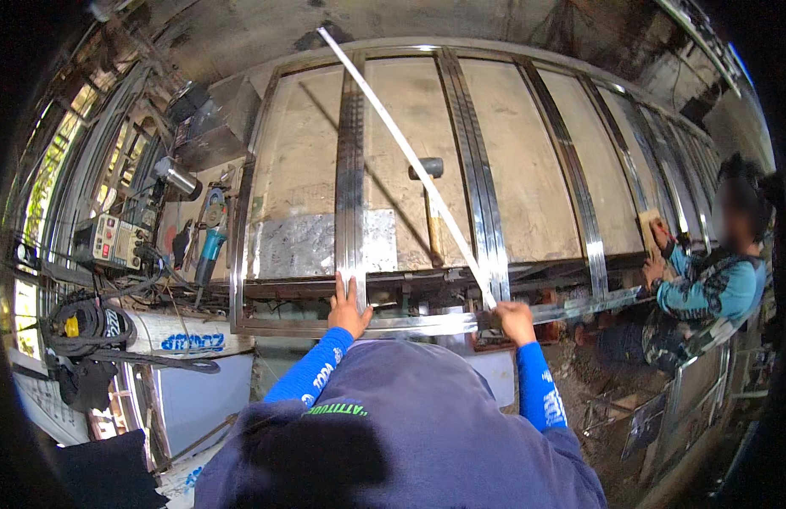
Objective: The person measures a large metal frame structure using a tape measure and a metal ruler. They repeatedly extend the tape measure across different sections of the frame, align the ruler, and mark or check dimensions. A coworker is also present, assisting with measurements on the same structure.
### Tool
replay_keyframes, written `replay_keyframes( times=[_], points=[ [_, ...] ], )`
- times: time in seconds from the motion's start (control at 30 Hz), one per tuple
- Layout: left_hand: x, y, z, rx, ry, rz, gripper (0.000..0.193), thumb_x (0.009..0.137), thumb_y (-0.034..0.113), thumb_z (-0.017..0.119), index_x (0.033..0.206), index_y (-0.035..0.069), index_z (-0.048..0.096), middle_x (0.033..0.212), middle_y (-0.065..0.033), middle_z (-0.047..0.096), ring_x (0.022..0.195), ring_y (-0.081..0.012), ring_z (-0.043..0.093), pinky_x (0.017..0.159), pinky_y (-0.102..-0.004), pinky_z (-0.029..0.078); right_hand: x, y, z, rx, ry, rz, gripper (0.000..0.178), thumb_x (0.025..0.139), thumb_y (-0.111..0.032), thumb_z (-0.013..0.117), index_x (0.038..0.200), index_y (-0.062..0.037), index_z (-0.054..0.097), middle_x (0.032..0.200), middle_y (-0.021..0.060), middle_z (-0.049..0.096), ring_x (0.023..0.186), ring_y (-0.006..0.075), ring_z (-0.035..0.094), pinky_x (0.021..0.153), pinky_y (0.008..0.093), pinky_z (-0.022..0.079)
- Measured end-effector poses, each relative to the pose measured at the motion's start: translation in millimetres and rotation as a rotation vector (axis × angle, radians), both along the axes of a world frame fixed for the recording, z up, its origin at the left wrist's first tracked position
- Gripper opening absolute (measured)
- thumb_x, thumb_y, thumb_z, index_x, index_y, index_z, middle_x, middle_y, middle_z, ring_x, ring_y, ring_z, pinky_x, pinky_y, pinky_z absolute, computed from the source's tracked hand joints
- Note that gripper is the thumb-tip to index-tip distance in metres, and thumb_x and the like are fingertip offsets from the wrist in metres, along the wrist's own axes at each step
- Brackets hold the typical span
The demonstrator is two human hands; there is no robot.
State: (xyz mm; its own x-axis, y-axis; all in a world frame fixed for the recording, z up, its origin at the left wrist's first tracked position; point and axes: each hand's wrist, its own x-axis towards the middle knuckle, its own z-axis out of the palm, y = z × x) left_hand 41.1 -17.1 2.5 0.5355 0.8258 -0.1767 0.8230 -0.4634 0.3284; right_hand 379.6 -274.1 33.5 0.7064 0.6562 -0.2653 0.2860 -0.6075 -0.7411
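Note:
A large frame of shiny metal bars point(350, 161) lies over a worktable point(299, 161) in front of me. My left hand point(350, 316) rests on the near end of a double upright, its fingers stretched out flat on the metal near the front rail point(393, 326). At the same rail, farther right, my right hand point(516, 322) is closed around the near end of a long, thin whitish strip point(401, 142). That strip slants away to the far left above the frame and casts a shadow on the tabletop. The right fingertips are partly hidden.
A mallet point(431, 204) lies on the table beneath the strip. On the left are a blue angle grinder point(213, 237), a control box point(113, 242) and coiled cables point(92, 327). A co-worker point(715, 280) in blue sleeves works at the frame's right, hands on a tan block point(649, 227).

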Motion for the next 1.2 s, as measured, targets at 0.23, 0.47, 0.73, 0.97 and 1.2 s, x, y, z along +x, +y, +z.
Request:
replay_keyframes(
  times=[0.23, 0.47, 0.73, 0.97, 1.2],
  points=[
    [-11.9, 8.5, 7.2, -0.106, -0.065, -0.045, 0.096, 0.082, 0.045, 0.076, 0.163, 0.026, 0.028, 0.172, -0.0166, -0.004, 0.117, -0.0587, 0.059, 0.095, -0.0540, 0.056, 81.2, 139.2, -40.0, 0.005, 0.057, -0.067, 0.028, 0.082, -0.016, 0.073, 0.091, 0.0104, 0.075, 0.086, 0.0203, 0.076, 0.077, 0.0286, 0.073, 0.073, 0.0413, 0.055],
    [-25.6, 22.8, -0.1, -0.169, -0.166, -0.101, 0.099, 0.078, 0.047, 0.079, 0.162, 0.027, 0.030, 0.172, -0.0159, -0.002, 0.104, -0.0486, 0.069, 0.084, -0.0537, 0.059, 123.0, 178.4, -102.3, -0.102, 0.047, -0.114, 0.029, 0.081, -0.017, 0.070, 0.087, 0.0118, 0.072, 0.081, 0.0242, 0.070, 0.071, 0.0353, 0.069, 0.063, 0.0473, 0.053],
    [-23.7, 24.4, -4.5, -0.163, -0.145, -0.112, 0.098, 0.077, 0.048, 0.079, 0.160, 0.025, 0.033, 0.171, -0.0225, -0.002, 0.096, -0.0505, 0.071, 0.078, -0.0521, 0.061, 116.8, 189.1, -70.3, -0.194, -0.177, 0.039, 0.027, 0.080, -0.015, 0.076, 0.089, 0.0105, 0.074, 0.080, 0.0188, 0.073, 0.075, 0.0288, 0.070, 0.072, 0.0429, 0.053],
    [-25.4, 27.9, -4.8, -0.190, -0.154, -0.130, 0.099, 0.076, 0.048, 0.080, 0.160, 0.023, 0.033, 0.170, -0.0246, 0.000, 0.102, -0.0508, 0.069, 0.082, -0.0522, 0.060, 116.3, 194.8, -59.1, -0.231, -0.013, -0.265, 0.034, 0.076, -0.023, 0.077, 0.088, 0.0084, 0.075, 0.087, 0.0228, 0.073, 0.083, 0.0331, 0.069, 0.076, 0.0449, 0.053],
    [-25.0, 27.7, -7.4, -0.183, -0.182, -0.130, 0.099, 0.076, 0.046, 0.080, 0.160, 0.023, 0.033, 0.170, -0.0258, 0.000, 0.103, -0.0510, 0.069, 0.083, -0.0519, 0.060, 129.4, 197.9, -68.3, -0.326, -0.072, -0.161, 0.041, 0.076, -0.034, 0.073, 0.091, 0.0047, 0.076, 0.100, 0.0313, 0.070, 0.103, 0.0462, 0.068, 0.088, 0.0497, 0.054]
  ],
)
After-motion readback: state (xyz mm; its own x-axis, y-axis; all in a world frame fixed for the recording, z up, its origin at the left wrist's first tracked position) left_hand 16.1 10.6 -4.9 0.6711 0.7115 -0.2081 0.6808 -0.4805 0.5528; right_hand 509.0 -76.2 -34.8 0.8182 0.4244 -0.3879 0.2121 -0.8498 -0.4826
